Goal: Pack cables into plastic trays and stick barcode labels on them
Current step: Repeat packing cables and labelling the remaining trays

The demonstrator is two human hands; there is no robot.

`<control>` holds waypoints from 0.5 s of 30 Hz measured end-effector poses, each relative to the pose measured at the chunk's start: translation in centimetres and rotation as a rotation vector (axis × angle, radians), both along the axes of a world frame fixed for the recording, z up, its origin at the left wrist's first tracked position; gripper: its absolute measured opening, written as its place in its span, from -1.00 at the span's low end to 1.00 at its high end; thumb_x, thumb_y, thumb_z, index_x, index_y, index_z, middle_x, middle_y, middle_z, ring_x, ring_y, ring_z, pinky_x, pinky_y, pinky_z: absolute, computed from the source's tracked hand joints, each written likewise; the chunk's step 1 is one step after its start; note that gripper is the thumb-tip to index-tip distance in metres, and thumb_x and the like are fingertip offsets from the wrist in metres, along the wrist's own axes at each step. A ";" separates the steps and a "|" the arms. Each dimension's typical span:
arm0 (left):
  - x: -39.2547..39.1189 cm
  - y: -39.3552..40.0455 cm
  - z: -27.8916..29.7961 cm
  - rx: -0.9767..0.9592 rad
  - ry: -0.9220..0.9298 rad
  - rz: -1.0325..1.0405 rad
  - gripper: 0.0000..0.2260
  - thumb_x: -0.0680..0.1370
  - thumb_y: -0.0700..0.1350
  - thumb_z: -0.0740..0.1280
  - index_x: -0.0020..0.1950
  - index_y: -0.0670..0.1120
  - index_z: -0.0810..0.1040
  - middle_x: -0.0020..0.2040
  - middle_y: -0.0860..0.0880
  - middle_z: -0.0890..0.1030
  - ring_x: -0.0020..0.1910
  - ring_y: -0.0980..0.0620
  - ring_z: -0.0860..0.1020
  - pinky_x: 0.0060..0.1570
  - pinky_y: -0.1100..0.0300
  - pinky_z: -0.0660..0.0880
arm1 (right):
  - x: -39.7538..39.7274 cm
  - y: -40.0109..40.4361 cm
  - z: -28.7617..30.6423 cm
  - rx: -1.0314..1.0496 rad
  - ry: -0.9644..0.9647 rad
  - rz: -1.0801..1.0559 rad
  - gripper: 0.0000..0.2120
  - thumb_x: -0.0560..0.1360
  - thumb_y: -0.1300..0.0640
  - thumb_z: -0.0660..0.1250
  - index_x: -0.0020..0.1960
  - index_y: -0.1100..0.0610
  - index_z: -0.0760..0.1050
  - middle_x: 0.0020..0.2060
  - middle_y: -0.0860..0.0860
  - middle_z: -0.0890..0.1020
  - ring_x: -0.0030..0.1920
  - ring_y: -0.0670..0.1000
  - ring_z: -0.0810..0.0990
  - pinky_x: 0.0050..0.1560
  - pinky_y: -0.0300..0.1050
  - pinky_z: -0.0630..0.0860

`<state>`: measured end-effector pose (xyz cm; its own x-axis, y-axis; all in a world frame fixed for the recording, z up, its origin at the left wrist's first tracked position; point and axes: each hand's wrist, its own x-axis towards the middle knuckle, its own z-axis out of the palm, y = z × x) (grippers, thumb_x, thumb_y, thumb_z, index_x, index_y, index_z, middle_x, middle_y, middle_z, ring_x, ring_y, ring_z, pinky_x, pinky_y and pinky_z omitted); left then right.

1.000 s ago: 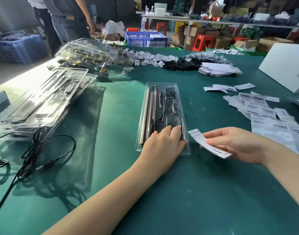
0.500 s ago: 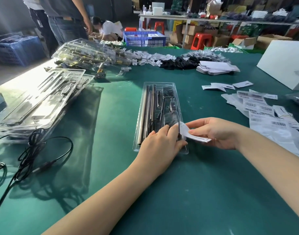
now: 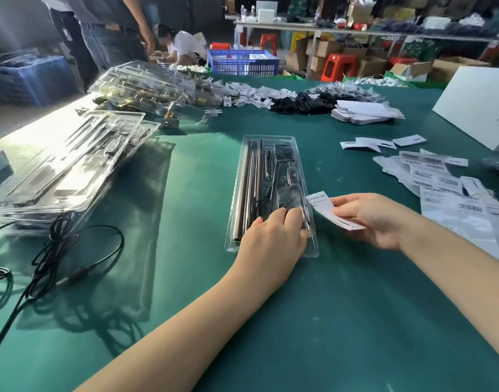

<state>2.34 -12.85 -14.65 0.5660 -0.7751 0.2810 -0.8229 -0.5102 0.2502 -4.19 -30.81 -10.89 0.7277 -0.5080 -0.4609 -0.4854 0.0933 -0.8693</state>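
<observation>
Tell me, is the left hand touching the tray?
Touching. The head view shows the left hand lying on the near end of the tray, fingers pressed on its clear top.

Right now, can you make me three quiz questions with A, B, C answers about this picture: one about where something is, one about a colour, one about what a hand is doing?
1. Where is the loose black cable?
A. left of the clear tray
B. inside the blue crate
C. on the white board

2. What colour is the table mat?
A. red
B. green
C. yellow

3. What is the right hand doing?
A. resting empty
B. pinching a white label
C. gripping scissors

Answers: A, the cable lies at the table's left edge; B, the mat is dark green; B, its fingers hold the label beside the tray.
</observation>
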 end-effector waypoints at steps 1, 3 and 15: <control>-0.1 -0.1 0.0 -0.013 0.008 0.005 -0.69 0.65 0.04 0.04 0.30 -0.05 0.39 0.19 0.00 0.50 0.08 -0.09 0.52 0.15 0.12 0.37 | -0.3 0.0 0.0 0.002 -0.001 -0.006 -0.73 0.53 0.39 0.24 0.17 0.23 0.57 -0.24 0.07 0.62 -0.39 -0.08 0.52 -0.49 -0.29 0.43; -0.3 -0.1 0.2 -0.038 0.021 0.009 -0.72 0.64 0.01 0.06 0.26 -0.07 0.41 0.15 0.00 0.52 0.06 -0.09 0.54 0.12 0.10 0.39 | -0.8 0.1 0.1 0.006 0.030 0.075 -0.75 0.53 0.37 0.25 0.13 0.21 0.60 -0.38 0.01 0.57 -0.49 -0.11 0.47 -0.52 -0.32 0.38; 0.0 -0.1 0.2 -0.020 0.007 0.011 -0.68 0.66 0.04 0.04 0.29 -0.07 0.39 0.17 0.00 0.51 0.08 -0.07 0.54 0.01 0.15 0.39 | -3.5 0.0 2.0 -0.192 0.128 0.294 -0.72 0.51 0.35 0.29 -0.11 0.07 0.71 -0.09 0.23 0.63 -0.09 0.08 0.48 -0.16 -0.09 0.32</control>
<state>2.37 -12.97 -14.44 0.5760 -0.7632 0.2928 -0.8157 -0.5135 0.2662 -7.67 -30.80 -8.91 0.7980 -0.3720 -0.4741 -0.5731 -0.2251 -0.7880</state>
